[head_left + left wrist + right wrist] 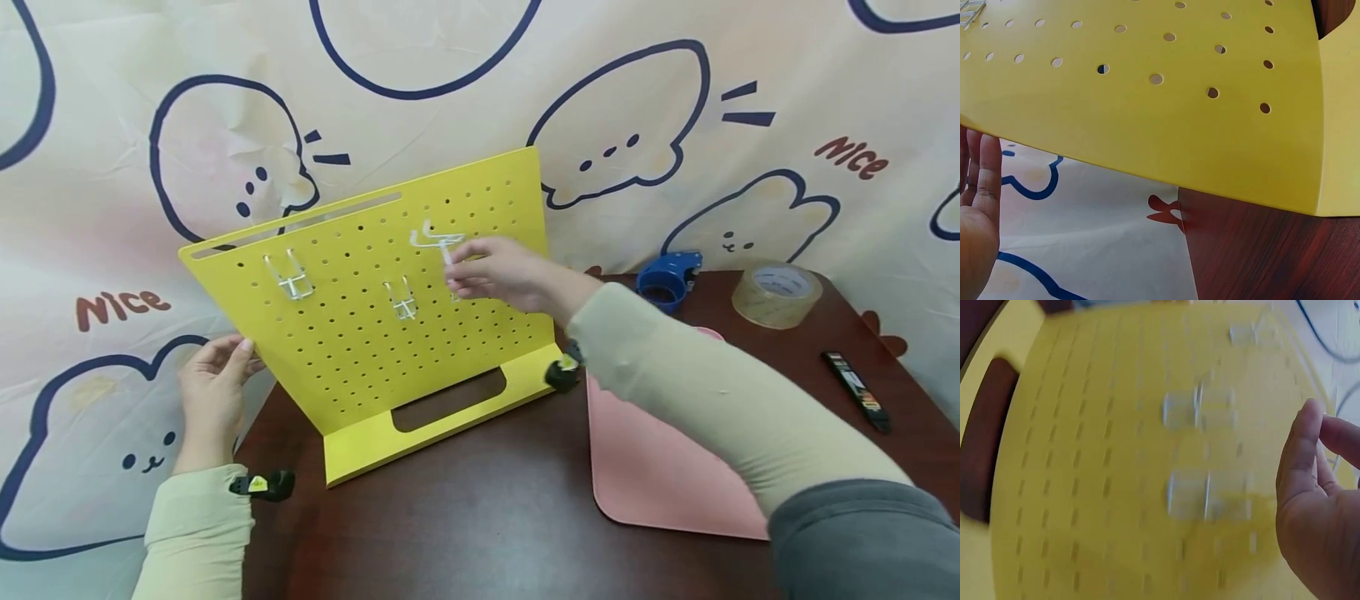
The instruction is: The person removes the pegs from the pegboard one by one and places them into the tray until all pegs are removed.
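Note:
A yellow pegboard stands tilted on the table, with its foot toward me. My left hand holds its left edge, thumb in front and fingers behind; in the left wrist view the fingers reach under that edge. In my right hand, a white double-prong wire hook is pinched between thumb and fingers, in front of the upper right holes. Similar hooks hang on the board: one at upper left, one near the middle, and another mostly behind my right hand. The right wrist view is blurred.
A pink mat lies right of the board, under my right forearm. Farther right are a blue tape dispenser, a roll of clear tape and a black marked case. A cartoon-print cloth hangs behind the dark wooden table.

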The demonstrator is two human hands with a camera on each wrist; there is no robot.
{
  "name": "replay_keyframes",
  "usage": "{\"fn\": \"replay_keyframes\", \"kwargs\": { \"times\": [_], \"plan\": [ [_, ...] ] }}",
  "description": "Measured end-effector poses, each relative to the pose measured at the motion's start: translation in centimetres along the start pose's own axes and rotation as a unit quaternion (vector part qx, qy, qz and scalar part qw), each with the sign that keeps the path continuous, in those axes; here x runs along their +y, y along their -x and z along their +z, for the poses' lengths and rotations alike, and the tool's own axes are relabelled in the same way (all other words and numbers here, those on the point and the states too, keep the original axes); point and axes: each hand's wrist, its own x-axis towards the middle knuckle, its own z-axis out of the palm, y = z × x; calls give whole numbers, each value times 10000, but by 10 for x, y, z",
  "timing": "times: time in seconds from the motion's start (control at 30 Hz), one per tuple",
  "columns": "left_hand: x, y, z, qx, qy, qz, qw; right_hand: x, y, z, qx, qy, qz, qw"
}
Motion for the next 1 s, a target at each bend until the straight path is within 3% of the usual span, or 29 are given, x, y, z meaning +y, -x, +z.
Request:
{"fn": "replay_keyframes", "kwargs": {
  "times": [0.17, 0.33, 0.67, 0.83, 1.0],
  "plan": [
    [0, 0, -1, 47, 9, -55, 10000, 14, 24, -58, 479, 434, 6, 9979],
    [-1, 0, -3, 56, -52, -142, 9999, 30, 50, -101, 873, 873, 138, 9923],
    [-2, 0, -2, 1, -4, -61, 10000, 59, 95, -165, 1276, 1813, 403, 9743],
    [-4, 0, -2, -17, -27, -71, 10000, 79, 117, -197, 1404, 2461, 552, 9574],
    [-8, -2, -3, -99, -41, 101, 9999, 101, 134, -227, 1596, 2728, 787, 9455]
  ]
}}
